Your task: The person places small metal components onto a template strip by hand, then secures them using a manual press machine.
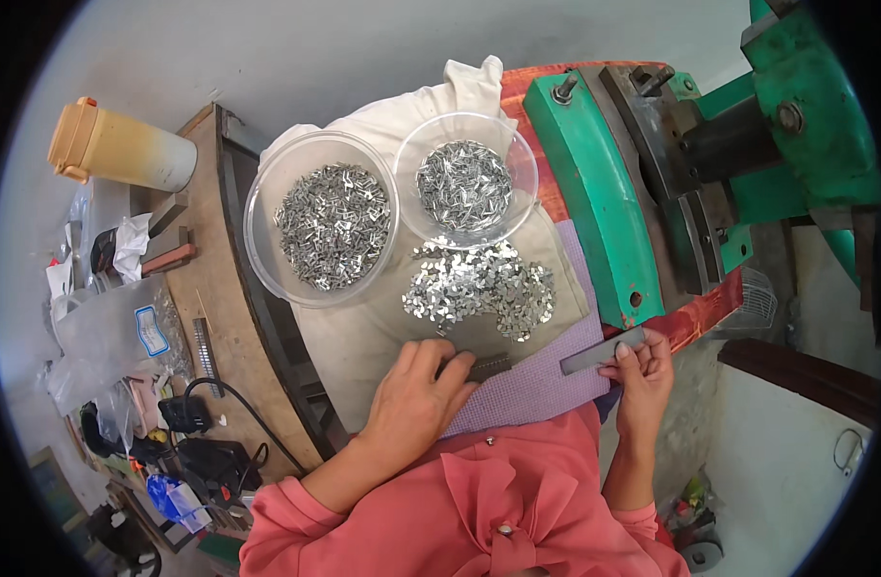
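Observation:
My left hand (416, 396) rests on the cloth, its fingers curled round a short dark strip with a notched edge (490, 367). Between thumb and fingers, my right hand (642, 370) pinches a flat grey metal strip (584, 359) over the purple textured mat (517, 389). A loose pile of small shiny metal pieces (479, 288) lies just beyond my left hand. Behind the pile stand two clear plastic tubs, the left tub (252, 231) and the right tub (528, 183), each holding many small bent metal parts.
A green press (594, 192) with dark steel tooling stands at the right on a red surface. Beige cloth (349, 356) lies under the tubs. At the left, a wooden bench (214, 288) carries a yellow-lidded container (133, 149), plastic bags, a black cable and a metal strip.

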`<state>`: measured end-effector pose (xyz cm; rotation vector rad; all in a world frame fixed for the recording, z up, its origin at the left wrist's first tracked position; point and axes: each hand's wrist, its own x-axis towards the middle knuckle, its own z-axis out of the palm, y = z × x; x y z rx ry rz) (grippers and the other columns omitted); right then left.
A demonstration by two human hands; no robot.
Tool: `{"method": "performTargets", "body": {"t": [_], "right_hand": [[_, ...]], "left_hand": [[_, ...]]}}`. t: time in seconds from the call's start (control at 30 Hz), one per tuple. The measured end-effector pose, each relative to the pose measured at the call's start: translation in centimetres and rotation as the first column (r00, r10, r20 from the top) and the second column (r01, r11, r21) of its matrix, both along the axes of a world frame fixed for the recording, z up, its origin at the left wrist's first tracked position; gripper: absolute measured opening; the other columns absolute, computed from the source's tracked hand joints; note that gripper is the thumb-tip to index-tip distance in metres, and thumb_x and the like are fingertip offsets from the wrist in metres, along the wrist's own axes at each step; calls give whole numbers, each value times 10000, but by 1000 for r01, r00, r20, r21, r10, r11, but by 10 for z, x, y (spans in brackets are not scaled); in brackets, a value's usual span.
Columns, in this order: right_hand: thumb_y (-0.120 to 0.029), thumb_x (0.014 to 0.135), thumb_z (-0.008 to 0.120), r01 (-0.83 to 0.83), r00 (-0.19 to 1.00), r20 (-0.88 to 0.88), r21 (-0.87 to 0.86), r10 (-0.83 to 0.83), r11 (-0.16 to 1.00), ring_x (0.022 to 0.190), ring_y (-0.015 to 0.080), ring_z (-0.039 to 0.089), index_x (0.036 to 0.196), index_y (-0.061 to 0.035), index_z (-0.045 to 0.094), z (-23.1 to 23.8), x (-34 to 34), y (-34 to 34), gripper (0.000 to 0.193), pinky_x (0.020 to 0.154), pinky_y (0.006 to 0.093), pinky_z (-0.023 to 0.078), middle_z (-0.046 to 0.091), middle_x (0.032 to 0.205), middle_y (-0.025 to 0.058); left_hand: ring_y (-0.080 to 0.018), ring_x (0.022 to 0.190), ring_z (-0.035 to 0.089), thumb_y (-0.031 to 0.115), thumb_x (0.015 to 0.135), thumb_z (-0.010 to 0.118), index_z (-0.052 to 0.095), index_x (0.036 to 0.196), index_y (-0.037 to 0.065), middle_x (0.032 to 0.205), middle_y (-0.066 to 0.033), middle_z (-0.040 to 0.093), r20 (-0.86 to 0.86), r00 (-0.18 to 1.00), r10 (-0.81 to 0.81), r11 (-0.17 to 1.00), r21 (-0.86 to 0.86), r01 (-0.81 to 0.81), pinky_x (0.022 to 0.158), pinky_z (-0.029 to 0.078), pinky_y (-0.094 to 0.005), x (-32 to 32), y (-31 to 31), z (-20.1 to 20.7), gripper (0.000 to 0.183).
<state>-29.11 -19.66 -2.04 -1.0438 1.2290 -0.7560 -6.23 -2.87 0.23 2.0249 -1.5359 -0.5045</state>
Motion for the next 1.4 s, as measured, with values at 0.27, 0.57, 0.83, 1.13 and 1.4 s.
{"method": "performTargets", "body": {"t": [0.27,0.57,0.83,1.13,1.4], "right_hand": [[41,873,730,-220,918,-374,-194,135,956,709,82,627,1248,35,546,-1,-12,-13,418,570,213,513,578,1112,88],[21,884,647,-351,933,-213,-723,291,595,679,183,644,948,-10,723,60,13,16,105,575,283,538,628,822,86],[-263,834,723,273,928,310,-943,208,189,677,194,619,961,-199,743,104,99,78,144,650,371,575,649,902,38],[-221,796,727,-500,493,-398,-857,774,-123,655,145,584,1048,-101,712,102,82,49,279,558,300,495,581,853,25],[-153,734,765,-816,463,-690,-577,557,-36,916,252,596,1073,-105,725,34,101,14,345,747,362,527,596,994,34]], "left_hand": [[-336,931,559,223,755,845,588,1057,11,1055,-152,567,94,984,150,988,21,-153,778,481,-424,3,31,-1,450],[-290,854,563,225,769,824,635,921,65,959,-89,581,180,983,34,991,120,-56,726,470,-390,5,48,4,291],[-252,832,581,132,791,782,663,939,71,930,-60,603,227,971,-67,997,38,60,729,474,-371,4,55,4,200],[-288,731,605,94,778,784,667,903,56,853,-87,613,11,1000,-21,996,87,20,641,486,-389,18,63,13,176],[-292,767,664,9,824,743,677,944,40,893,-107,630,-94,960,264,959,-86,-272,658,535,-386,22,35,12,141]]}}
